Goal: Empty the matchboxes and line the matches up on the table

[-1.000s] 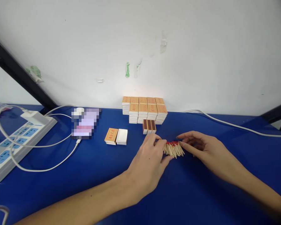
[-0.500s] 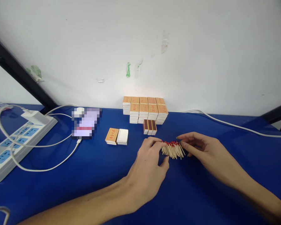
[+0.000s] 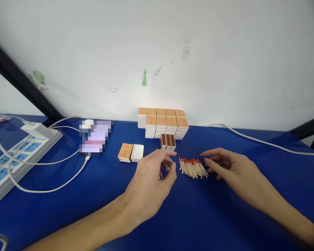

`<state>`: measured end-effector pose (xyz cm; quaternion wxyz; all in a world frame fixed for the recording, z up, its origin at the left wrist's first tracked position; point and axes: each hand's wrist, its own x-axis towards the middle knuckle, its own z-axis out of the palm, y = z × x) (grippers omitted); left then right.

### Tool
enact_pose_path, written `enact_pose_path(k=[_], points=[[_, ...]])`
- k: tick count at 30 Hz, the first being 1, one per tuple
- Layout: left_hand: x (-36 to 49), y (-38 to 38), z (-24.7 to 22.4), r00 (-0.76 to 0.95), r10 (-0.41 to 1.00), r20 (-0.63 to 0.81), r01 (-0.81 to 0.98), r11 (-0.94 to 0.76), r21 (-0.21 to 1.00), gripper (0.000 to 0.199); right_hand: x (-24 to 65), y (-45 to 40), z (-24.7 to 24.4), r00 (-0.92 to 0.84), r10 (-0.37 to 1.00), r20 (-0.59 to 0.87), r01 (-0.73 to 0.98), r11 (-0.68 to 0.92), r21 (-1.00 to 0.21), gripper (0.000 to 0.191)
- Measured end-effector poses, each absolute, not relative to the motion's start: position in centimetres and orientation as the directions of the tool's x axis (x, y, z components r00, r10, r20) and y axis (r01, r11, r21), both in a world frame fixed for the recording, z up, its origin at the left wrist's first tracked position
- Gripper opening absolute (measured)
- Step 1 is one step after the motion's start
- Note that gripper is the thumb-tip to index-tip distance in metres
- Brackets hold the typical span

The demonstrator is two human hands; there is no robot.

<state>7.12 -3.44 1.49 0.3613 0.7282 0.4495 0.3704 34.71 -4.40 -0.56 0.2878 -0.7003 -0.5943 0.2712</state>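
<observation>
A loose pile of red-headed matches (image 3: 193,168) lies on the blue table, heads pointing away from me. Just left of the pile, my left hand (image 3: 155,179) hovers with fingers apart and nothing in them. On the other side, my right hand (image 3: 229,167) is open, its fingertips close to the matches but apart from them. Beyond my left hand stand a few matchboxes on edge (image 3: 168,141), dark striking sides up. To its left are an orange-labelled matchbox (image 3: 125,151) and a white matchbox tray (image 3: 137,152), side by side.
Stacked matchboxes (image 3: 166,121) stand against the white wall (image 3: 225,62). To the left are a blurred-out phone (image 3: 97,136) on a charging cable and a white power strip (image 3: 23,157) with a plugged-in charger (image 3: 36,130). A white cable (image 3: 253,142) runs along the back right.
My left hand has let go of the matches and moved left, away from the pile. My right hand stays beside it, nearly still.
</observation>
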Motion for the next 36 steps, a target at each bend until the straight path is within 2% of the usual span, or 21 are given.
enact_pose_path(k=[7, 17, 22, 26, 29, 36], points=[[4.9, -3.7, 1.2, 0.335, 0.908, 0.25, 0.383, -0.374, 0.845, 0.022, 33.8, -4.3, 0.2, 0.134, 0.988, -0.079, 0.763, -0.154, -0.627, 0.053], [3.6, -3.9, -0.6, 0.361, 0.88, 0.31, 0.429, -0.452, 0.782, 0.022, 34.1, -4.8, -0.2, 0.145, 0.985, -0.095, 0.717, -0.17, -0.676, 0.056], [3.4, -4.2, -0.8, 0.394, 0.79, 0.47, 0.415, -0.609, 0.676, 0.025, 35.0, -6.1, -1.1, 0.112, 0.992, -0.054, 0.695, -0.117, -0.709, 0.061], [3.4, -4.2, -0.7, 0.425, 0.713, 0.557, 0.399, -0.7, 0.592, 0.028, 35.1, -7.1, -1.9, 0.114, 0.993, -0.006, 0.741, -0.089, -0.665, 0.066], [3.2, -4.1, -0.7, 0.439, 0.696, 0.568, 0.405, -0.718, 0.566, 0.027, 35.0, -7.2, -2.0, 0.086, 0.996, 0.006, 0.752, -0.06, -0.656, 0.063], [2.9, -3.7, -1.1, 0.457, 0.689, 0.562, 0.41, -0.724, 0.554, 0.026, 35.4, -6.6, -1.7, 0.045, 0.999, -0.016, 0.692, -0.043, -0.721, 0.061]])
